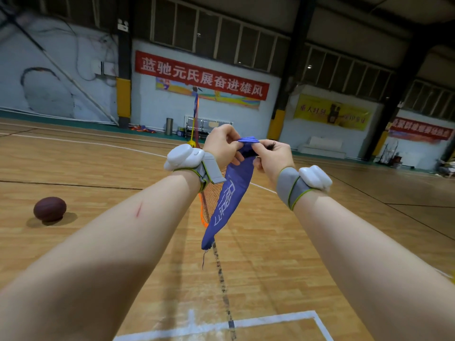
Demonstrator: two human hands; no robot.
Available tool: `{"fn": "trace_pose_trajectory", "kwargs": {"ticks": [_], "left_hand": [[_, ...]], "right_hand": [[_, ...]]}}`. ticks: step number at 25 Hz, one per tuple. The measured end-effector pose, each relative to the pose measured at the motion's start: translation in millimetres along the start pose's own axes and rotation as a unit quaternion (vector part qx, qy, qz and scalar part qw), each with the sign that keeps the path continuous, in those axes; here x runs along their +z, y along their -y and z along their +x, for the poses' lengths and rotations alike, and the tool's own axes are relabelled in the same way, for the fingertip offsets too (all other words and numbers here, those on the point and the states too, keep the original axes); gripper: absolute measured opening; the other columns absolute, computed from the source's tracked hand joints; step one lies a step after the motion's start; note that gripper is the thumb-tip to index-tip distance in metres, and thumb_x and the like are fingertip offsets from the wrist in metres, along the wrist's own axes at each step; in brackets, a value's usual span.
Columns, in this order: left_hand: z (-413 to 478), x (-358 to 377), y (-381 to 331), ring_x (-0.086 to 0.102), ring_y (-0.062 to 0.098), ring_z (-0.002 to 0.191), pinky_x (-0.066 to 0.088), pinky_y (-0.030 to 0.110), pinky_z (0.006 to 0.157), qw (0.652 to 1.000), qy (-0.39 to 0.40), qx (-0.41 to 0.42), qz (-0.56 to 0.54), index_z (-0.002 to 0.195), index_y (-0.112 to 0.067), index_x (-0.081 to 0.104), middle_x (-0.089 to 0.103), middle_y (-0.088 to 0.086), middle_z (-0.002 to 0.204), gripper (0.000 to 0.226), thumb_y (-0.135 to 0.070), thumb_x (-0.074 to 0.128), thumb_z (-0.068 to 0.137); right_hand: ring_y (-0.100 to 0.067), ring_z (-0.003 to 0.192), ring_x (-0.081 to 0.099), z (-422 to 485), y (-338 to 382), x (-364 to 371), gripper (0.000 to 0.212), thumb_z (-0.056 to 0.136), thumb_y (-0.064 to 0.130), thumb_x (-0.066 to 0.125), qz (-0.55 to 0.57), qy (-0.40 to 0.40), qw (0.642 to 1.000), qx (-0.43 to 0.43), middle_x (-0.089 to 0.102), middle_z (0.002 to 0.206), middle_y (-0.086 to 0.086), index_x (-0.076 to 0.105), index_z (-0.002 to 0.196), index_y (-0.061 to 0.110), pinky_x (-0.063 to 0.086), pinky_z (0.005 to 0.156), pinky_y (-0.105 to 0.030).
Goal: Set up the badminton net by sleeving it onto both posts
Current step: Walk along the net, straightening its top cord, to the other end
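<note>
We are holding both hands up in front of us, pinching the top of the blue sleeve (pixel 230 193) of the net (pixel 213 198). Our left hand (pixel 221 143) is gripping the bunched upper edge with thumb and fingertips, and our right hand (pixel 272 153) is closing on the same edge just beside it, so the two are nearly touching. The sleeve is hanging down between our wrists, its frayed end dangling above the floor (pixel 270 254). Orange netting is showing behind it. The far post (pixel 195 119) is standing well apart, across the court. A ball (pixel 50 209) is lying on the floor to our left.
</note>
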State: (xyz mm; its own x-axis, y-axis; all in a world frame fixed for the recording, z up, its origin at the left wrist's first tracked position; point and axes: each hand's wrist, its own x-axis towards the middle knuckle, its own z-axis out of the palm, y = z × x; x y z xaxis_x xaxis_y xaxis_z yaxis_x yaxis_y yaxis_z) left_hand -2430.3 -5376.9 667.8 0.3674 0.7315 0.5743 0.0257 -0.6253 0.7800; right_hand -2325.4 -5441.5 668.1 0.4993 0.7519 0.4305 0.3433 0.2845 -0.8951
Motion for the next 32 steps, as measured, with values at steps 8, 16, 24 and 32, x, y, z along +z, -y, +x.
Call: {"fn": "trace_pose_trajectory", "kwargs": {"ticks": [8, 16, 24, 32], "left_hand": [[-17, -15, -57, 0.05, 0.003, 0.027, 0.045, 0.018, 0.032, 0.999, 0.019, 0.031, 0.007, 0.068, -0.015, 0.045, 0.049, 0.011, 0.057, 0.026, -0.003, 0.052, 0.09], [-25, -27, -114, 0.052, 0.006, 0.029, 0.051, 0.025, 0.036, 0.997, -0.001, 0.075, 0.025, 0.069, -0.015, 0.046, 0.051, 0.008, 0.051, 0.024, -0.008, 0.051, 0.092], [-27, -33, -174, 0.055, 0.006, 0.033, 0.056, 0.032, 0.047, 0.992, -0.031, 0.115, 0.031, 0.07, -0.014, 0.048, 0.054, 0.009, 0.056, 0.022, -0.006, 0.051, 0.091], [-23, -32, -238, 0.057, 0.009, 0.038, 0.057, 0.034, 0.05, 0.985, -0.06, 0.161, 0.028, 0.069, -0.014, 0.05, 0.055, 0.009, 0.058, 0.023, -0.008, 0.053, 0.091]], "right_hand": [[-0.01, 0.037, 0.056, -27, 55, -17, 0.022, 0.09, 0.01, 0.053, -0.018, -0.037, 0.998, -0.036, 0.056, 0.061, -0.007, 0.046, 0.069, 0.015, 0.049, 0.044, -0.022], [-0.02, 0.051, 0.059, -36, 107, -32, 0.028, 0.088, 0.026, 0.056, -0.115, -0.04, 0.988, -0.091, 0.057, 0.053, -0.004, 0.056, 0.063, 0.012, 0.055, 0.07, -0.037], [-0.019, 0.061, 0.067, -41, 163, -64, 0.029, 0.087, 0.029, 0.059, -0.155, -0.032, 0.977, -0.143, 0.062, 0.056, -0.003, 0.059, 0.064, 0.012, 0.058, 0.08, -0.04], [-0.019, 0.069, 0.069, -46, 231, -107, 0.03, 0.085, 0.033, 0.063, -0.223, -0.034, 0.955, -0.193, 0.068, 0.069, -0.003, 0.056, 0.06, 0.018, 0.057, 0.074, -0.033]]}}
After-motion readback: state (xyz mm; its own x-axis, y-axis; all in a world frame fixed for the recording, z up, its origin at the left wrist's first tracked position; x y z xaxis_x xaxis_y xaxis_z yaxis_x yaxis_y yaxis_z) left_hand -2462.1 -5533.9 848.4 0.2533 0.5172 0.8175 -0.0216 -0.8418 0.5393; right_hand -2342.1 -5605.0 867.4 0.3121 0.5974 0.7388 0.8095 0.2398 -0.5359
